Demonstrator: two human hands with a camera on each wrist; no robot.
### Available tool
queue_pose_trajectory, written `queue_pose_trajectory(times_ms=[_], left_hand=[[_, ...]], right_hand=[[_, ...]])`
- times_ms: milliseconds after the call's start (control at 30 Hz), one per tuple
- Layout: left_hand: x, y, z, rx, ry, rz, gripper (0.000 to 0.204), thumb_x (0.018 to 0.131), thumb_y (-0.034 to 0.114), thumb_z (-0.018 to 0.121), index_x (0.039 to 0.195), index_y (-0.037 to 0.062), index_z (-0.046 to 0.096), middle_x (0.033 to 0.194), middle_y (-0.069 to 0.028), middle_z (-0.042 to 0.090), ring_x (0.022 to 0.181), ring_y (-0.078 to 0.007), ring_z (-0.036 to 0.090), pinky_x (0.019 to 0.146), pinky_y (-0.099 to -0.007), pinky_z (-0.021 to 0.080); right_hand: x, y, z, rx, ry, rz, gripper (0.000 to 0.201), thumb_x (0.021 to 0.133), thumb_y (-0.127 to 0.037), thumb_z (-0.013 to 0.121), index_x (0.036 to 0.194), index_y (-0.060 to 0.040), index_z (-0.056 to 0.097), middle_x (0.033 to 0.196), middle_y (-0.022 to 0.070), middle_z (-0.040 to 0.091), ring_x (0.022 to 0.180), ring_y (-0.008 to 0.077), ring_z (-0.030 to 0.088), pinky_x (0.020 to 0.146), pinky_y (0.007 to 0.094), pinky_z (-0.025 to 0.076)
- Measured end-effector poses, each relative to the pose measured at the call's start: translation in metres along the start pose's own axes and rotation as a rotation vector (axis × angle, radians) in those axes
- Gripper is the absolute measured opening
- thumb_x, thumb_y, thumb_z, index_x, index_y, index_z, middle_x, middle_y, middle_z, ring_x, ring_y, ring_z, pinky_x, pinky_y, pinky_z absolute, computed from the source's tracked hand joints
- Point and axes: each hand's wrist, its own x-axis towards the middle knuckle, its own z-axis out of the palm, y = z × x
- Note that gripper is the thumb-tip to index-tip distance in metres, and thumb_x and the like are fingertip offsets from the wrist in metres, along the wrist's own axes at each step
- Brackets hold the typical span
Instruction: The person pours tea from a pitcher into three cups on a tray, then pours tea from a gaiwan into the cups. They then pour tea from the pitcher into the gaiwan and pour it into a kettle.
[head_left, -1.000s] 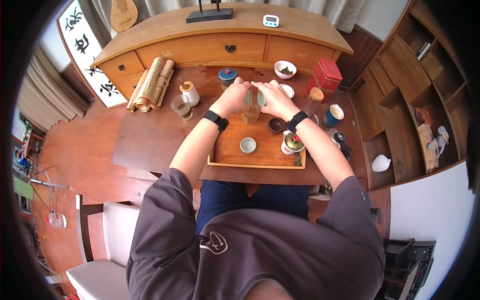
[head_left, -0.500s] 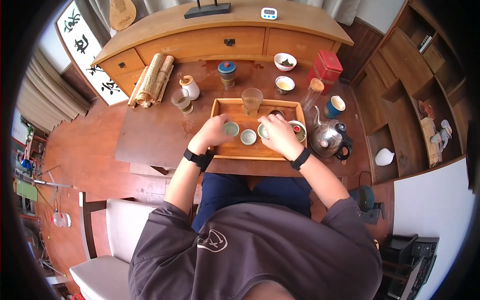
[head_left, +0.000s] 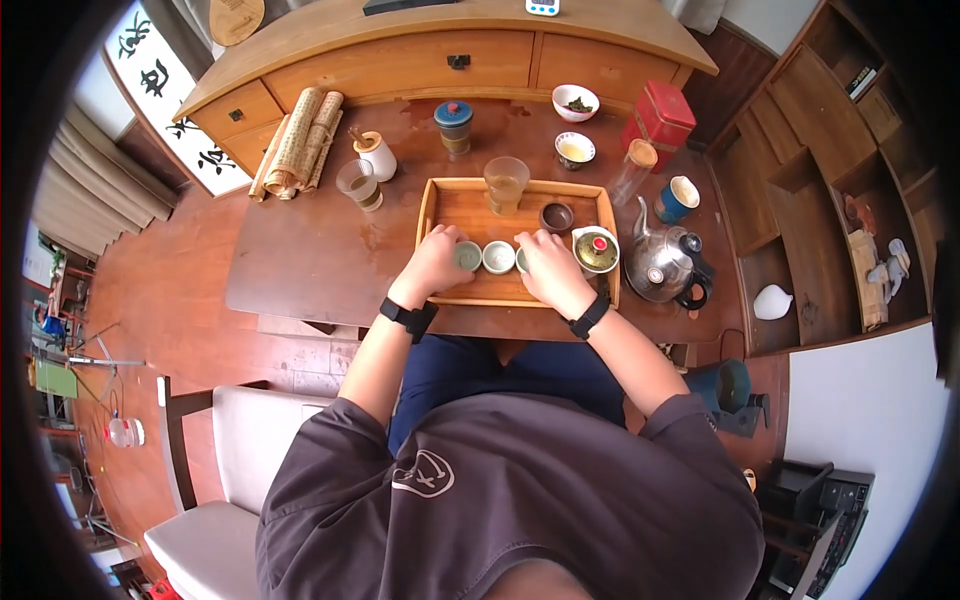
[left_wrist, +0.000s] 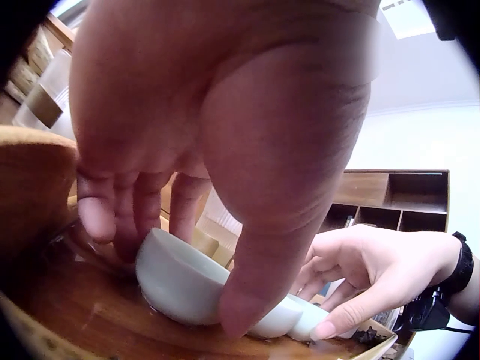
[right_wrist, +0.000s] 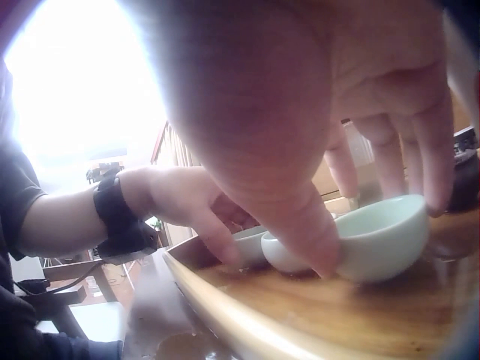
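Lowered from above the wooden tray [head_left: 465, 207] since a second ago, the left celadon cup [left_wrist: 180, 277] and right celadon cup [right_wrist: 382, 241] are now seen at its near side, with the middle cup [head_left: 498, 257] between them. By the left hand [head_left: 434, 264], the left celadon cup is pinched, its wall held between the thumb and the slightly spread fingers beyond it. By the right hand [head_left: 557, 272], the right celadon cup is gripped likewise, thumb against the near wall, fingers at the far rim. The glass pitcher [head_left: 507, 187] is placed farther back on the tray.
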Motion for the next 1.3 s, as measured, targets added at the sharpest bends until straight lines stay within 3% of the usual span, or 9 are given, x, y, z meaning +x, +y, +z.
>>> queue_pose_trajectory(times_ms=[233,367,467,533,600,800,867,1100,1300], left_hand=[[0.001,0.006,-0.006,0.030,-0.040,-0.024,0.066,0.063,0.019,0.093,0.119,-0.0016,0.068,0.116,-0.0210,0.069,0.116,-0.0386,0.063,0.103,-0.0438,0.053],[-0.007,0.016,-0.021,0.069,-0.012,0.049,0.072,0.065,0.022,0.096,0.125,-0.0031,0.067,0.118,-0.0208,0.069,0.116,-0.0359,0.066,0.103,-0.0427,0.054],[-0.010,0.014,-0.031,-0.185,-0.006,-0.087,0.071,0.073,0.025,0.096,0.129,-0.0045,0.065,0.118,-0.0191,0.070,0.112,-0.0299,0.069,0.100,-0.0400,0.056],[-0.008,0.004,-0.035,-0.224,0.053,-0.071,0.063,0.083,0.024,0.091,0.131,-0.0054,0.064,0.116,-0.0158,0.070,0.106,-0.0235,0.070,0.094,-0.0363,0.058],[-0.005,0.000,-0.038,-0.263,0.064,-0.078,0.052,0.089,0.020,0.086,0.129,-0.0047,0.065,0.112,-0.0121,0.071,0.101,-0.0184,0.068,0.090,-0.0334,0.058],[0.002,-0.013,-0.034,-0.359,0.078,-0.155,0.035,0.094,0.015,0.080,0.122,-0.0030,0.070,0.098,-0.0044,0.072,0.086,-0.0105,0.065,0.081,-0.0273,0.055],[0.003,-0.020,-0.028,-0.396,0.106,-0.151,0.032,0.095,0.014,0.078,0.121,-0.0029,0.070,0.097,-0.0037,0.072,0.085,-0.0103,0.065,0.080,-0.0273,0.055],[0.002,-0.028,-0.022,-0.431,0.135,-0.130,0.030,0.093,0.012,0.079,0.118,-0.0034,0.071,0.093,-0.0053,0.073,0.082,-0.0109,0.065,0.077,-0.0280,0.055],[0.002,-0.025,-0.025,-0.472,0.113,-0.163,0.028,0.096,0.010,0.076,0.121,-0.0022,0.070,0.096,-0.0017,0.071,0.086,-0.0088,0.064,0.080,-0.0257,0.054]], right_hand=[[-0.001,-0.001,0.006,-0.026,0.017,0.007,0.045,0.078,0.001,0.074,0.121,0.0007,0.060,0.107,0.0231,0.061,0.103,0.0435,0.063,0.087,0.0487,0.057],[-0.016,-0.026,-0.025,0.030,0.068,-0.012,0.053,0.083,-0.006,0.077,0.133,-0.0014,0.060,0.122,0.0221,0.062,0.114,0.0424,0.062,0.096,0.0476,0.056],[-0.022,-0.042,-0.068,0.193,0.107,0.015,0.049,0.086,-0.010,0.078,0.133,-0.0038,0.063,0.135,0.0190,0.062,0.124,0.0395,0.061,0.104,0.0469,0.051],[-0.028,-0.033,-0.085,0.120,0.374,0.014,0.046,0.087,-0.010,0.078,0.130,-0.0051,0.065,0.132,0.0166,0.062,0.121,0.0391,0.061,0.104,0.0482,0.050],[-0.034,-0.015,-0.083,0.058,0.472,0.154,0.048,0.087,-0.015,0.081,0.131,-0.0048,0.064,0.137,0.0194,0.058,0.123,0.0404,0.058,0.107,0.0495,0.047],[-0.056,0.024,-0.053,0.049,0.476,0.253,0.077,0.082,-0.020,0.090,0.145,-0.0031,0.049,0.141,0.0225,0.052,0.126,0.0401,0.058,0.109,0.0477,0.048],[-0.057,0.033,-0.044,0.312,0.424,0.297,0.080,0.082,-0.017,0.090,0.148,-0.0026,0.046,0.138,0.0219,0.054,0.127,0.0389,0.058,0.110,0.0461,0.048],[-0.058,0.045,-0.032,0.403,0.459,0.262,0.069,0.083,-0.012,0.087,0.141,-0.0004,0.050,0.139,0.0208,0.059,0.129,0.0361,0.061,0.111,0.0426,0.048],[-0.044,0.025,-0.052,0.430,0.519,0.070,0.057,0.080,-0.012,0.091,0.128,-0.0066,0.061,0.136,0.0174,0.061,0.124,0.0346,0.064,0.104,0.0413,0.054]])
